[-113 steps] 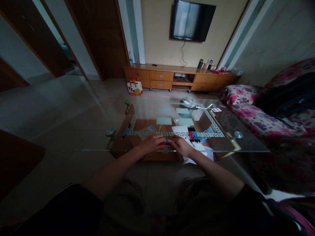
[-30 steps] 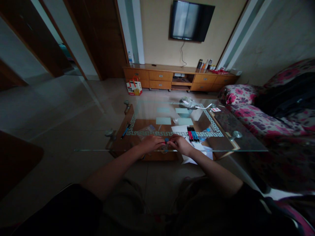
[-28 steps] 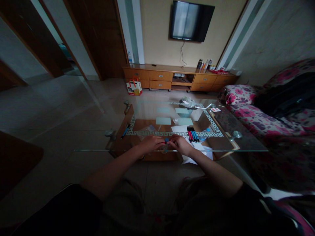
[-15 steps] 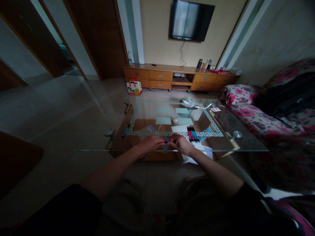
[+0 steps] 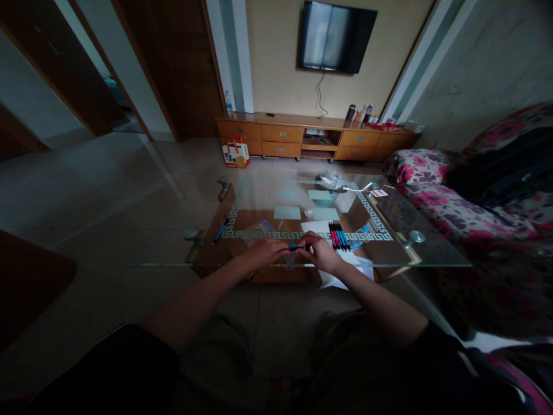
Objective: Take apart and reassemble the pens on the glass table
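Over the near edge of the glass table [image 5: 173, 264], my two hands meet around a small red and black pen [image 5: 294, 248]. The fingers of my left hand [image 5: 268, 252] are closed on its red end. My right hand [image 5: 317, 252] pinches the dark end between thumb and fingers. Much of the pen is hidden by my fingers, and a small blue patch shows beside it. Right of my right hand, a row of red, blue and black pens [image 5: 339, 237] lies side by side, partly over white paper [image 5: 365, 268].
Blue and black pens [image 5: 220, 230] lie at the table's left side. Toward the far right sit a clear plastic bag [image 5: 330, 180] and a red-white card [image 5: 379, 193]. Beyond stand a wooden cabinet [image 5: 280, 134] and a paper bag [image 5: 235, 153]; a floral sofa [image 5: 432, 190] is on the right.
My hands stay nearly in place. Slightly more of the dark part of the pen shows between my fingers now, and my right hand has shifted a little.
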`<action>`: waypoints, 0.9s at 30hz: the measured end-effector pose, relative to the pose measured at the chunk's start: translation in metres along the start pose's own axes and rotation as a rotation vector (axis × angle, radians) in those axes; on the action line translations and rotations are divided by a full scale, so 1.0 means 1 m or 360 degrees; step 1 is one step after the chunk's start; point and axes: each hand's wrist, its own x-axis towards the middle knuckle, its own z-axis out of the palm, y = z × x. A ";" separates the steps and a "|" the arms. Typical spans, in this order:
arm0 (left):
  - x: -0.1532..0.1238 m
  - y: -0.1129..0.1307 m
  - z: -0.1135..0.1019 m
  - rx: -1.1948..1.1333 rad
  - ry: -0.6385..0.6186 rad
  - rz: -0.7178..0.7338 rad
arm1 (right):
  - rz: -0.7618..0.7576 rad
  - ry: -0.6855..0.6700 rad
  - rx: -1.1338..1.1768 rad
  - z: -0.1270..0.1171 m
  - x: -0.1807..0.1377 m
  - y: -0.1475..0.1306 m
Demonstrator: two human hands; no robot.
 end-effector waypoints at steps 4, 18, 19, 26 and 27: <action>-0.001 -0.001 0.000 -0.0010 0.0013 -0.0006 | 0.0016 0.0018 0.0002 0.001 0.000 0.004; -0.004 -0.002 -0.001 0.0002 0.0047 -0.0123 | 0.0226 0.0188 0.0255 0.004 0.001 0.004; -0.004 -0.002 -0.001 0.0002 0.0050 -0.0120 | 0.0253 0.0203 0.0294 0.004 0.001 0.006; -0.005 -0.001 -0.003 0.0111 0.0067 -0.0193 | 0.0407 0.0380 0.0560 0.000 0.003 0.031; -0.005 -0.001 -0.003 0.0114 0.0080 -0.0205 | 0.0436 0.0428 0.0564 -0.003 0.002 0.034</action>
